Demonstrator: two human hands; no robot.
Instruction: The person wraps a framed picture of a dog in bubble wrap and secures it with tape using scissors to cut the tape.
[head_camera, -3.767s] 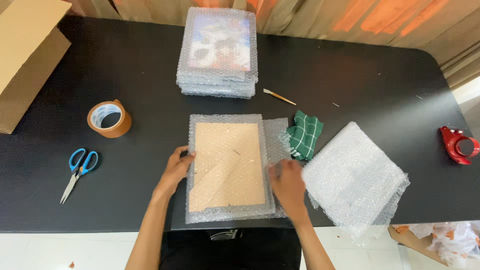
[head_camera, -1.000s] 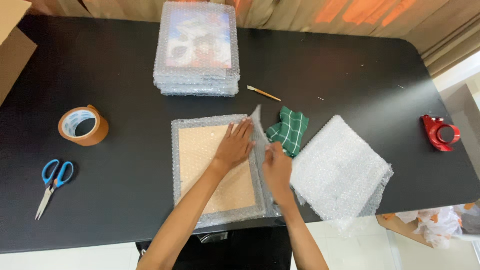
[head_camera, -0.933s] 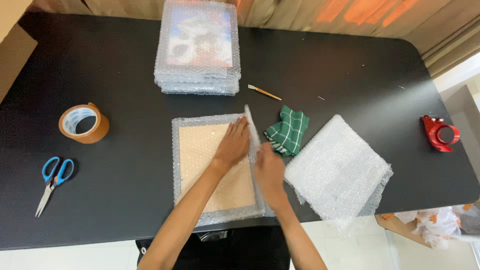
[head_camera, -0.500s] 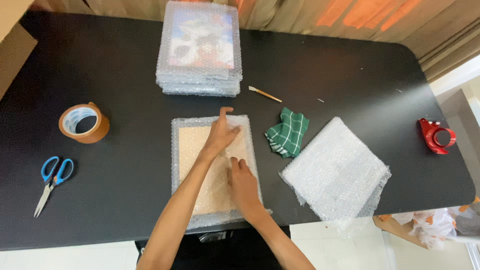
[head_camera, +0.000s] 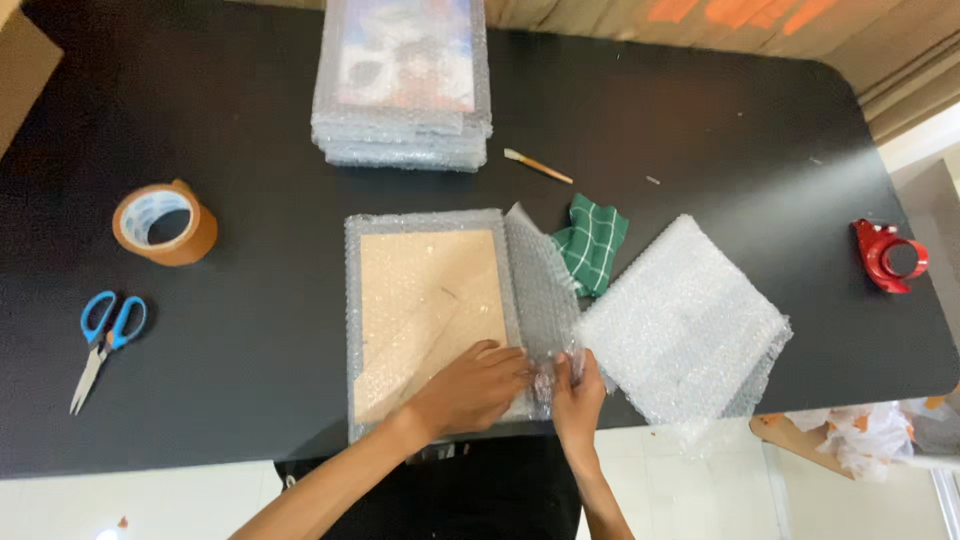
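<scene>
- My left hand (head_camera: 470, 388) lies flat, fingers spread, pressing on the lower right corner of the picture frame (head_camera: 430, 300), which rests back-up in bubble wrap on the black table (head_camera: 250, 330), near its front edge
- My right hand (head_camera: 578, 392) sits just right of the frame's lower corner, fingers curled around the loose bubble wrap flap (head_camera: 541, 290), pinching its bottom end
- That flap stands up along the frame's right side, its top corner lifted toward the green checked cloth (head_camera: 592, 243)
- Right of the frame lies a pile of bubble wrap sheets (head_camera: 685, 320), touching the flap
- Beyond the frame, a stack of wrapped pictures (head_camera: 403, 80) sits with a small brush (head_camera: 538, 166) just to its right
- Left of the frame are a roll of brown tape (head_camera: 163, 222) and, nearer me, blue-handled scissors (head_camera: 103, 335)
- Far right of the frame, a red tape dispenser (head_camera: 890, 255) sits by the table's edge
</scene>
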